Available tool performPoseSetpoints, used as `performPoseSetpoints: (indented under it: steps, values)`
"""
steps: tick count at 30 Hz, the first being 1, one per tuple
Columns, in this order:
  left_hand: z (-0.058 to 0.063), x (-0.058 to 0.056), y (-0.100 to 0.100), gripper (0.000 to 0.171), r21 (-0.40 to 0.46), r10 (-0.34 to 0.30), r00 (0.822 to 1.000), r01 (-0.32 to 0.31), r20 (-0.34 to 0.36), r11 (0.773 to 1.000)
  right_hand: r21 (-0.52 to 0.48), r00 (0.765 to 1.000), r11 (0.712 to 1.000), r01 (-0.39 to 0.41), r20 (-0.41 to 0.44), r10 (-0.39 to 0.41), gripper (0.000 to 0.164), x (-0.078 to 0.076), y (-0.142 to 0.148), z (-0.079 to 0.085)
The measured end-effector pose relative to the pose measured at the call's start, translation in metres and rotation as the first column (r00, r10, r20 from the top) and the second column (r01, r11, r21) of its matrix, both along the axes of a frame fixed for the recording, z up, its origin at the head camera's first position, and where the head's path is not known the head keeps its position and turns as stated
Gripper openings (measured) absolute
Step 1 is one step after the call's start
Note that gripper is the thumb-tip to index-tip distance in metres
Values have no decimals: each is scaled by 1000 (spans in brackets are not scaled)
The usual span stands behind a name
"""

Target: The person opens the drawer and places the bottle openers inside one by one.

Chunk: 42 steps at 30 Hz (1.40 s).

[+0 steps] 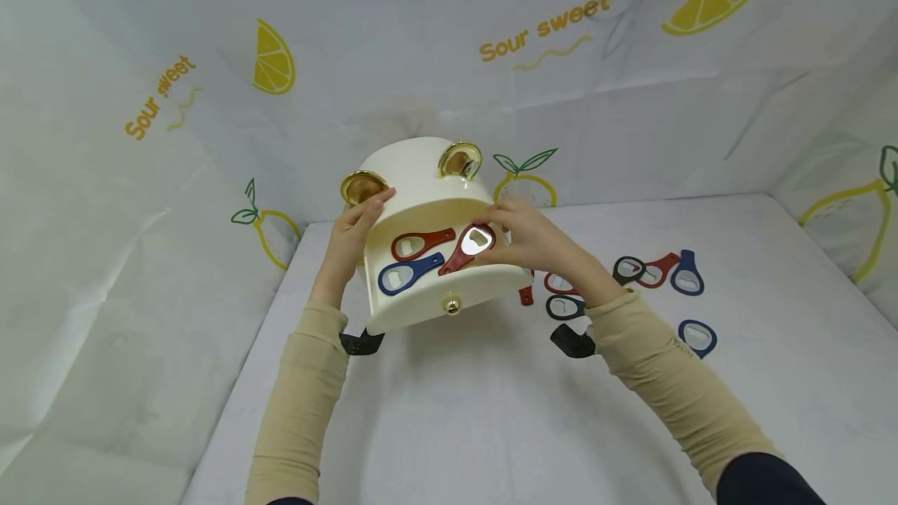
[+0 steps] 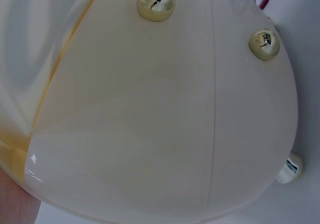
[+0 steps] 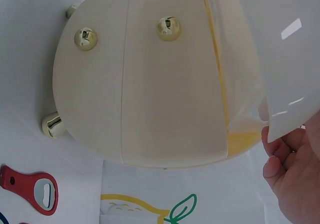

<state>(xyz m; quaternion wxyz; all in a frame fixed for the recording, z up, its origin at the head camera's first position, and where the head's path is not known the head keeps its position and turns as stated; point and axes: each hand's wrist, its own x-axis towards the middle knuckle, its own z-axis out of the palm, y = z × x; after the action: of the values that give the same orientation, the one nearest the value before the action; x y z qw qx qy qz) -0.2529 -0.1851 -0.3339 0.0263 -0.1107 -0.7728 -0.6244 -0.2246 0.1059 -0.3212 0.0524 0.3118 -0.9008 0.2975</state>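
Note:
A white bear-eared storage box [image 1: 421,162] with gold ears is tilted toward me, its front drawer [image 1: 414,312] pulled out. Two red bottle openers [image 1: 424,242] and a blue one [image 1: 409,274] lie inside the drawer. My left hand [image 1: 348,244] grips the box's left side below the ear. At the right side my right hand [image 1: 529,236] holds the drawer's edge, fingers beside the nearer red opener; contact with that opener is unclear. In the left wrist view the box's underside [image 2: 125,104] shows gold feet. The right wrist view shows fingers [image 3: 272,169] curled at the drawer edge.
Several bottle openers lie on the white table [image 1: 449,427] to the right, among them a blue one [image 1: 687,274] and a black one [image 1: 563,307]. Behind the box stands a lemon-printed white backdrop [image 1: 421,37].

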Motion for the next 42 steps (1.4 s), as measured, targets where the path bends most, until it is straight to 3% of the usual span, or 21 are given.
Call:
performPoseSetpoints:
  steps: [6, 16, 25, 35, 42]
  values:
    - [12, 12, 5, 36, -4, -7, 1000, 7, -18, 1000, 12, 998, 1000, 22, 52, -22, 61, 1, -1, 1]
    - [12, 12, 5, 35, 4, -7, 1000, 7, -13, 1000, 8, 994, 999, 37, 101, -38, 61, 2, -2, 2]
    - [11, 11, 4, 35, 1, -10, 1000, 10, -25, 1000, -34, 1000, 999, 15, -3, -15, 51, 4, 0, 0]
    - [11, 12, 4, 36, -8, -3, 1000, 3, -13, 1000, -192, 993, 981, 29, -103, -50, 37, 14, 6, -1]
    - [11, 12, 5, 34, -15, 9, 1000, -9, -11, 1000, -303, 976, 953, -21, -211, -45, 31, 27, 10, 2]
